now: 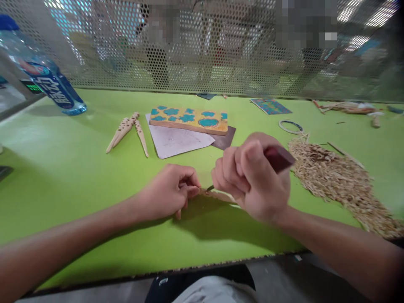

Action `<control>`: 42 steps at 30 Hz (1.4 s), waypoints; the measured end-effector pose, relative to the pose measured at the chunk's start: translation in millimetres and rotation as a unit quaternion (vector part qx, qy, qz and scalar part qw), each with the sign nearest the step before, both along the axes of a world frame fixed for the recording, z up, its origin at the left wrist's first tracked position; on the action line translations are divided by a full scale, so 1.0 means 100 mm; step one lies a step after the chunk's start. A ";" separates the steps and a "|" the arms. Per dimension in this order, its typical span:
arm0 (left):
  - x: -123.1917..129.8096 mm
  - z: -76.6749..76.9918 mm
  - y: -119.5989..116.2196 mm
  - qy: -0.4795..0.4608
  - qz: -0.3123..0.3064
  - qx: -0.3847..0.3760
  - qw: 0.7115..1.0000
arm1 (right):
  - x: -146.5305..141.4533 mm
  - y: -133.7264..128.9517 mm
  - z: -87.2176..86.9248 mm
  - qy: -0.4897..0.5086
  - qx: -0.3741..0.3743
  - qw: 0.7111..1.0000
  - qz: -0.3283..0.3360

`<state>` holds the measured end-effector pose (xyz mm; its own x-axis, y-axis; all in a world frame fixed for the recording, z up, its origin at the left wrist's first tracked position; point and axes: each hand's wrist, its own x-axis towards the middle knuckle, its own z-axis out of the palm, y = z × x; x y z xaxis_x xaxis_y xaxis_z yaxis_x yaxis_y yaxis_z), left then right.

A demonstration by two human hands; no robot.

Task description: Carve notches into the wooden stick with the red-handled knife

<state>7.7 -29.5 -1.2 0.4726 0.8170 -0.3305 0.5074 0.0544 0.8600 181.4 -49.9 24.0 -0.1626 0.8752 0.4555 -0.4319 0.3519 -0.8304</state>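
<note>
My left hand pinches the left end of a thin, pale carved wooden piece just above the green table. Wrapped round a dark reddish handle is my right hand, its fist raised over the piece's right part. A narrow dark metal tip comes out below this fist and touches the wood close to my left fingertips. The right end of the piece is partly hidden behind my right hand. Similar pale pieces with holes lie together at the back left.
Behind the hands, a yellow block with blue patches rests on white paper and a dark sheet. Wood shavings are heaped at right, near a ring. A bottle stands back left, before a perforated screen.
</note>
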 end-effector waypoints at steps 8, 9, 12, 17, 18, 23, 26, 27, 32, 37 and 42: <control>0.02 0.01 0.00 -0.002 0.008 0.003 1.000 | -0.02 -0.07 -0.03 -0.028 0.015 0.999 -0.011; 0.03 0.01 -0.01 0.001 0.011 0.000 1.000 | -0.02 -0.02 -0.02 0.009 -0.018 1.000 -0.016; 0.02 -0.01 -0.03 -0.003 0.013 0.017 1.000 | -0.01 0.15 -0.01 0.069 -0.106 0.991 -0.034; -0.01 -0.05 -0.03 -0.005 0.005 0.041 0.999 | 0.03 0.36 -0.06 0.103 -0.214 0.969 -0.070; -0.01 -0.05 -0.02 -0.005 0.004 0.036 0.999 | 0.03 0.38 -0.06 0.102 -0.223 0.967 -0.075; 0.00 -0.02 0.00 -0.005 0.004 0.008 1.000 | 0.02 0.24 -0.03 0.061 -0.102 0.992 -0.048; 0.00 -0.01 0.01 -0.005 -0.001 0.009 1.000 | -0.02 0.03 -0.01 -0.004 0.014 0.999 -0.038; 0.00 -0.01 0.01 -0.009 -0.004 0.012 1.000 | -0.03 -0.03 -0.01 -0.039 0.043 0.998 -0.036; 0.00 -0.03 0.00 -0.029 -0.004 0.032 0.999 | -0.07 -0.15 -0.01 -0.123 0.117 0.985 -0.017; 0.02 -0.01 -0.01 -0.011 0.015 0.003 1.000 | -0.04 0.07 0.00 0.040 -0.056 0.997 -0.031; 0.03 0.00 -0.02 -0.008 0.017 0.016 1.000 | 0.02 0.35 -0.05 0.094 -0.183 0.977 -0.057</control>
